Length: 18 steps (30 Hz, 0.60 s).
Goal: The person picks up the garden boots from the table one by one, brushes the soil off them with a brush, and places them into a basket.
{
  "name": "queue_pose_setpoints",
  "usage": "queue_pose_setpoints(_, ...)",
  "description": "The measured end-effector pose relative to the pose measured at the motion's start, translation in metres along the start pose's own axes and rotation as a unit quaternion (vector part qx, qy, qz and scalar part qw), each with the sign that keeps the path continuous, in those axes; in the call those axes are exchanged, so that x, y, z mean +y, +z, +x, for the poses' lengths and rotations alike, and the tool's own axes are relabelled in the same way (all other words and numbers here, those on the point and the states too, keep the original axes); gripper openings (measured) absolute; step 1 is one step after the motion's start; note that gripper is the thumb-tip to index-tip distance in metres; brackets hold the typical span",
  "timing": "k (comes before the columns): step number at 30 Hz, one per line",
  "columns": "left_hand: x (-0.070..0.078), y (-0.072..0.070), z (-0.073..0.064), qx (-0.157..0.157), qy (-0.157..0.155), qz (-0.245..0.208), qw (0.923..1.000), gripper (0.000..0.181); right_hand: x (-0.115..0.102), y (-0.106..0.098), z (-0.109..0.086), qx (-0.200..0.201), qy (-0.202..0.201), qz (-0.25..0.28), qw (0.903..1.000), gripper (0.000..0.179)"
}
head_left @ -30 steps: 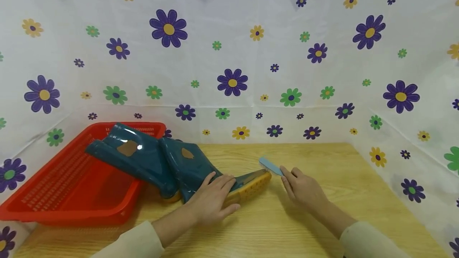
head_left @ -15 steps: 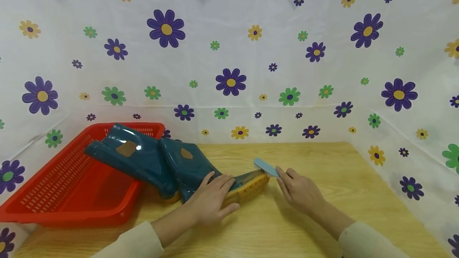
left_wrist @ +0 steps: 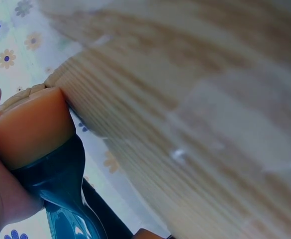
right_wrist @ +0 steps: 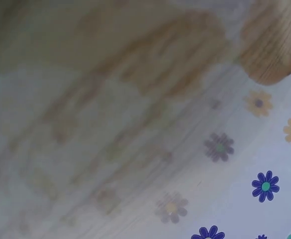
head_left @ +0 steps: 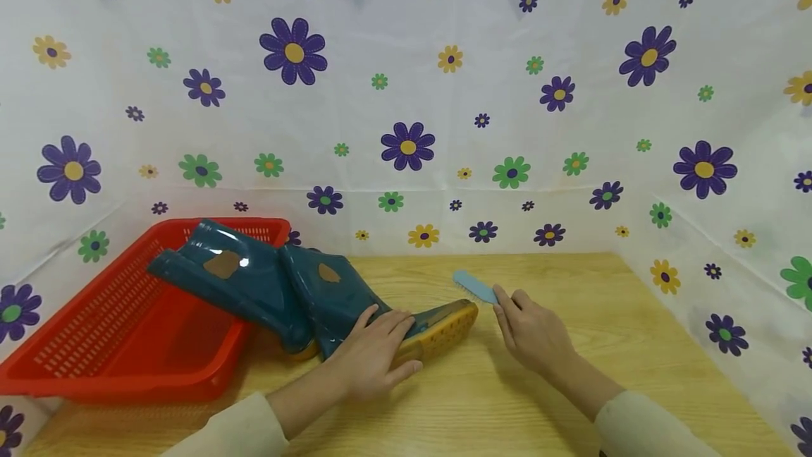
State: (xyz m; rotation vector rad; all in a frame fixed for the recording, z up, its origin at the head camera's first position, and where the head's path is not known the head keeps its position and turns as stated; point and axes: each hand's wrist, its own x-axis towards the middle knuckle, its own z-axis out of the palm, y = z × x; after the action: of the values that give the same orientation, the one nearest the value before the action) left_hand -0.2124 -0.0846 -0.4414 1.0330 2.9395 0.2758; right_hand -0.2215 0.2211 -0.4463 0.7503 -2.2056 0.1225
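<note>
A teal rain boot (head_left: 339, 288) with a yellow sole (head_left: 444, 333) lies on its side on the wooden table, toe pointing right. My left hand (head_left: 377, 355) rests across its foot, fingers extended over the upper and thumb spread along the sole side. In the left wrist view the boot's orange-looking heel (left_wrist: 33, 127) sits against the palm. My right hand (head_left: 536, 330) grips the handle of a light blue brush (head_left: 472, 286). Its bristles face down, just above and beyond the boot's toe. The right wrist view shows mostly blurred tabletop, without the brush.
A second teal boot (head_left: 244, 277) leans over the rim of a red plastic basket (head_left: 158, 379) at the left. Brown patches mark both boot shafts. A flowered white cloth (head_left: 457, 97) walls the table (head_left: 558, 281) at the back and sides.
The brush first slid left onto the boot's toe, then lifted slightly up and right, off it. My left hand and both boots have kept their places.
</note>
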Motion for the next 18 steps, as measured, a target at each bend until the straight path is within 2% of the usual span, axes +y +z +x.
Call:
queue_pose_setpoints(6, 0.0, -0.001, 0.002, 0.001, -0.001, -0.001, 1.0, 0.074, -0.002, 0.003, 0.002, -0.008, -0.019, -0.004, 0.9998, 0.059)
queue_pose_setpoints(12, -0.001, -0.003, 0.001, 0.0, -0.005, -0.002, 1.0, 0.074, -0.008, 0.005, 0.003, -0.02, -0.011, 0.006, 0.9997, 0.053)
queue_pose_setpoints(18, 0.0, -0.001, 0.0, 0.0, 0.001, -0.008, 1.0, 0.073, -0.012, 0.005, 0.001, -0.022, -0.01, 0.012, 0.9996, 0.057)
